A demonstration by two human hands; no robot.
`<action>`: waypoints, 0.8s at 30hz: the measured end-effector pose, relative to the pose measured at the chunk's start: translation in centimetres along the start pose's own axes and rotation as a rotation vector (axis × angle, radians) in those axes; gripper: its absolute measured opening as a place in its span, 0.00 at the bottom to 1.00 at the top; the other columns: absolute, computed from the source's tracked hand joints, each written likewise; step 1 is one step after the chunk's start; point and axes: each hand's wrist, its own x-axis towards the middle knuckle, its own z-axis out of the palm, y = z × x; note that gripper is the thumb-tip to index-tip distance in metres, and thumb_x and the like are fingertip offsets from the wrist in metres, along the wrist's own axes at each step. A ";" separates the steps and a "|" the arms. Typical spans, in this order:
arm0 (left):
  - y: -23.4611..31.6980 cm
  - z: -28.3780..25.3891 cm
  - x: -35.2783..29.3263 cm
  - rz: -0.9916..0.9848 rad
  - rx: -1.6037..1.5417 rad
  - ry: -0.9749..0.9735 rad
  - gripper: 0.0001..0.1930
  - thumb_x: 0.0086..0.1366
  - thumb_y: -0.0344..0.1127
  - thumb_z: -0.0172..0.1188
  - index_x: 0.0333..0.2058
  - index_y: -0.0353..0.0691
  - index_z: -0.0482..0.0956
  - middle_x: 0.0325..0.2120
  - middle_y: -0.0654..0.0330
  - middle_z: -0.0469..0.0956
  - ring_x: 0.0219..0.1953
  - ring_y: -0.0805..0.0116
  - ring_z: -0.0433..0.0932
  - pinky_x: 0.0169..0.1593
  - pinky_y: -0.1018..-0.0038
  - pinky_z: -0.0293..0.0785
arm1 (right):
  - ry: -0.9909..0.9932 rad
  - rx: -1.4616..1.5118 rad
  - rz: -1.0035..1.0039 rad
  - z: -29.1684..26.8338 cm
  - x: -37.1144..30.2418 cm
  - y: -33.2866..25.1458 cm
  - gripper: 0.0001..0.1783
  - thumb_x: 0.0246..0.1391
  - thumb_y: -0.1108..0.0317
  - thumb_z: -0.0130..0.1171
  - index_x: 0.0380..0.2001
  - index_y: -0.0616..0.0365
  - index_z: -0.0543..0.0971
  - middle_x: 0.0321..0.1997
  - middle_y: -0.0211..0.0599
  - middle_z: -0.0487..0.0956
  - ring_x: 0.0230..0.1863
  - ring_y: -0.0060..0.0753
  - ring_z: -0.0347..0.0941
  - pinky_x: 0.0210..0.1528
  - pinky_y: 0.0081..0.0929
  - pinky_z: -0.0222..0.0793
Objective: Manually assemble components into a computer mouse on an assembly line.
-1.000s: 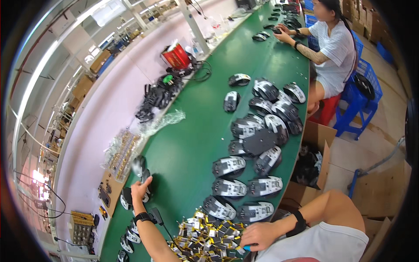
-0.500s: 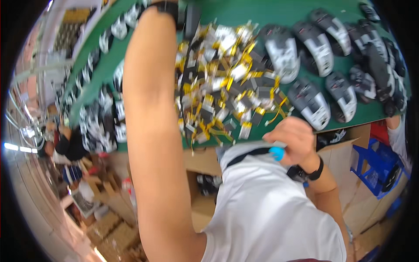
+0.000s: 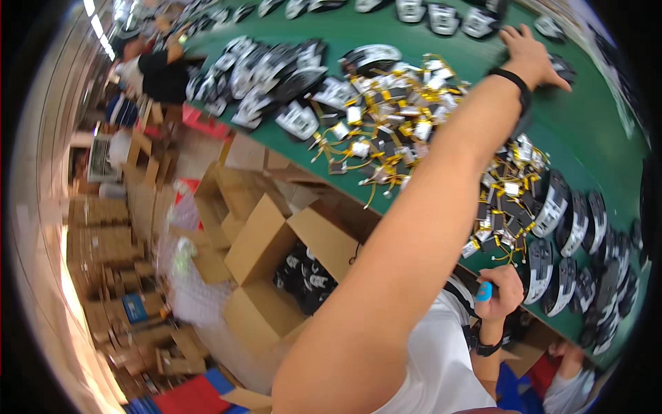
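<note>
"Starting with the biggest: what lies about the hands?"

"The green table, beneath the left hand and beyond the right hand. A co-worker sits along it, well to the left of both. On the floor, left of the right hand, an open cardboard box holds dark parts."

"And the hands?"

"The left is stretched out, fingers spread. The right is half curled; I cannot tell whether it pinches anything."

"Which step, then?"

"A reach, I'd judge: a dark mouse shell lies just beside the left hand, contact too blurred to tell. That calls for fingers closing neatly round it."

"Anything smaller?"

"Battery packs with yellow tape, heaped on either side of the left forearm; then a blue finger cover on the right hand."
</note>
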 end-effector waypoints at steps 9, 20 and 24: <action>0.3 0.2 -0.9 0.283 0.187 0.112 0.48 0.29 0.79 0.61 0.44 0.47 0.82 0.59 0.54 0.60 0.60 0.35 0.51 0.57 0.45 0.53 | -0.023 -0.014 -0.130 1.1 1.1 0.5 0.04 0.45 0.75 0.54 0.24 0.65 0.76 0.17 0.37 0.73 0.18 0.34 0.68 0.22 0.25 0.62; -0.8 -4.0 -2.1 0.383 0.132 -0.132 0.53 0.29 0.78 0.62 0.40 0.29 0.80 0.48 0.50 0.71 0.55 0.44 0.64 0.55 0.54 0.66 | 0.077 -0.057 -0.099 0.9 0.0 1.3 0.01 0.39 0.74 0.57 0.20 0.60 0.76 0.17 0.38 0.72 0.18 0.40 0.68 0.21 0.29 0.62; -2.3 -13.6 -5.8 0.603 0.209 0.258 0.44 0.27 0.72 0.65 0.29 0.31 0.82 0.45 0.49 0.72 0.49 0.42 0.65 0.53 0.54 0.63 | 0.087 -0.170 -0.106 -0.8 -0.7 0.6 0.02 0.41 0.74 0.55 0.22 0.60 0.76 0.20 0.39 0.73 0.18 0.41 0.67 0.21 0.32 0.62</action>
